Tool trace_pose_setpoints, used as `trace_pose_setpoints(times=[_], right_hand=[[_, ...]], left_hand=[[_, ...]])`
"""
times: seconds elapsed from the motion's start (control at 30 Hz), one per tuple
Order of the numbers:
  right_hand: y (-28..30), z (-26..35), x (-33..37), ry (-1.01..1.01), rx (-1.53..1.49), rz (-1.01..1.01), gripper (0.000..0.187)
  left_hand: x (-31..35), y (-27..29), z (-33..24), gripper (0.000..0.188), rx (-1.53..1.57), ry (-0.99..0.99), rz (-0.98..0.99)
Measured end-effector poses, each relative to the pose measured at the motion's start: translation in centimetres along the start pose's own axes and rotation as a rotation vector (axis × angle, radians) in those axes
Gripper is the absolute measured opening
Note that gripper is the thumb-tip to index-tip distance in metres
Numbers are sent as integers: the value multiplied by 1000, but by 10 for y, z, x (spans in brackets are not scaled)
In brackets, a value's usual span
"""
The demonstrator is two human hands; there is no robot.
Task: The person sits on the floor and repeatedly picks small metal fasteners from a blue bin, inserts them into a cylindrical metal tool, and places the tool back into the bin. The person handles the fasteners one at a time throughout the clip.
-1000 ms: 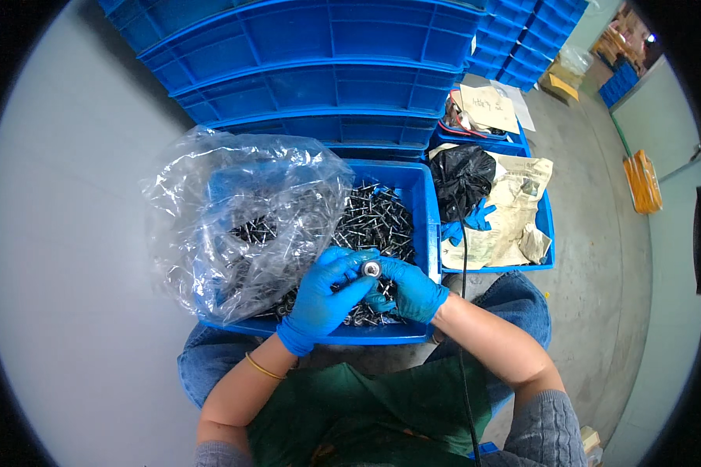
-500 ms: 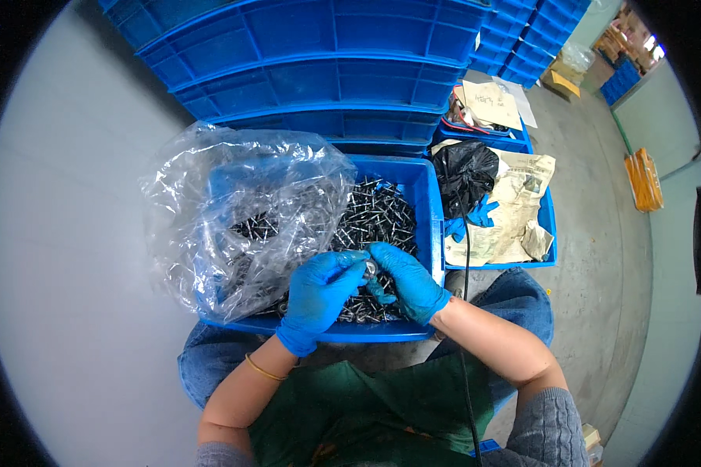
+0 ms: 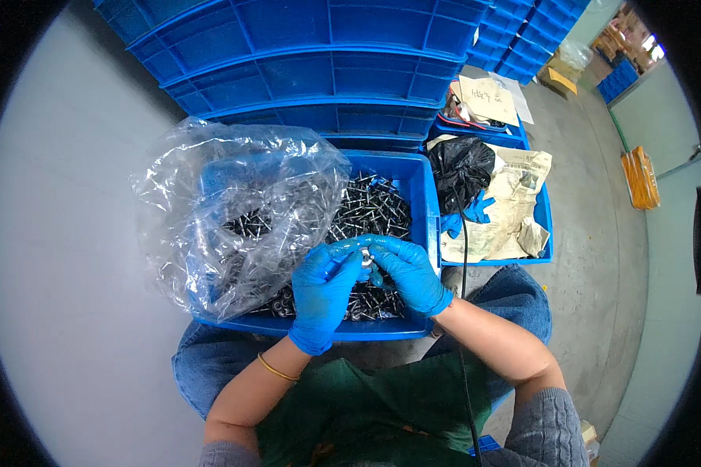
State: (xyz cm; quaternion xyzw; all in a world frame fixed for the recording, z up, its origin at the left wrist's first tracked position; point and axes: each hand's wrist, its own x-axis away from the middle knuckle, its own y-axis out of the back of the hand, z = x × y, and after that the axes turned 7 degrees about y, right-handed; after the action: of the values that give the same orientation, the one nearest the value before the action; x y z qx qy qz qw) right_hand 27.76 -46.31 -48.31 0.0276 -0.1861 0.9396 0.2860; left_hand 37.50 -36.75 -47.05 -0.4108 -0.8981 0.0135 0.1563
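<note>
Both my hands wear blue gloves and meet above a blue crate (image 3: 426, 194) filled with dark, shiny metal parts with thin stems (image 3: 371, 208). Between the fingertips sits a small silvery round metal part (image 3: 366, 255), mostly covered by the gloves. My left hand (image 3: 324, 288) pinches it from the left, its fingers curled. From the other side my right hand (image 3: 409, 276) is closed on the same part. A crumpled clear plastic bag (image 3: 280, 152) drapes over the left half of the crate, with more of the metal parts showing through and below it.
Stacked blue crates (image 3: 288, 82) rise behind the working crate. To the right, another blue crate (image 3: 549, 229) holds newspaper (image 3: 514, 226), a black plastic bag (image 3: 459, 167) and blue gloves (image 3: 475, 212). A black cable (image 3: 466, 265) hangs down past my right arm. A pale wall stands at the left.
Fingers of both hands have shifted around the small metal part, with the left index finger now stretched across above it. The view has moved slightly.
</note>
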Motion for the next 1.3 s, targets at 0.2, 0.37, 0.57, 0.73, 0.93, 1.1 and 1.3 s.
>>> trace_pose_setpoints(times=[0.2,0.37,0.57,0.73,0.93,1.1,1.3], right_hand=[[7,-3,1,-14,-15,69,33],[0,0,0,135,55,72,37],[9,8,1,42,97,147,36],[16,5,-2,-15,-68,204,35],[14,9,-13,-91,-59,155,28],[19,1,-21,-260,-578,-92,21],[2,-27,-21,-252,-364,96,12]], left_hand=[[0,0,2,15,33,7,-24],[0,4,9,15,-76,-90,-63],[2,0,1,14,3,-74,-27],[1,2,5,15,8,-84,-29],[-2,11,-9,25,-104,21,34],[-8,35,-36,32,-57,-44,-35],[-12,18,18,31,-18,-22,125]])
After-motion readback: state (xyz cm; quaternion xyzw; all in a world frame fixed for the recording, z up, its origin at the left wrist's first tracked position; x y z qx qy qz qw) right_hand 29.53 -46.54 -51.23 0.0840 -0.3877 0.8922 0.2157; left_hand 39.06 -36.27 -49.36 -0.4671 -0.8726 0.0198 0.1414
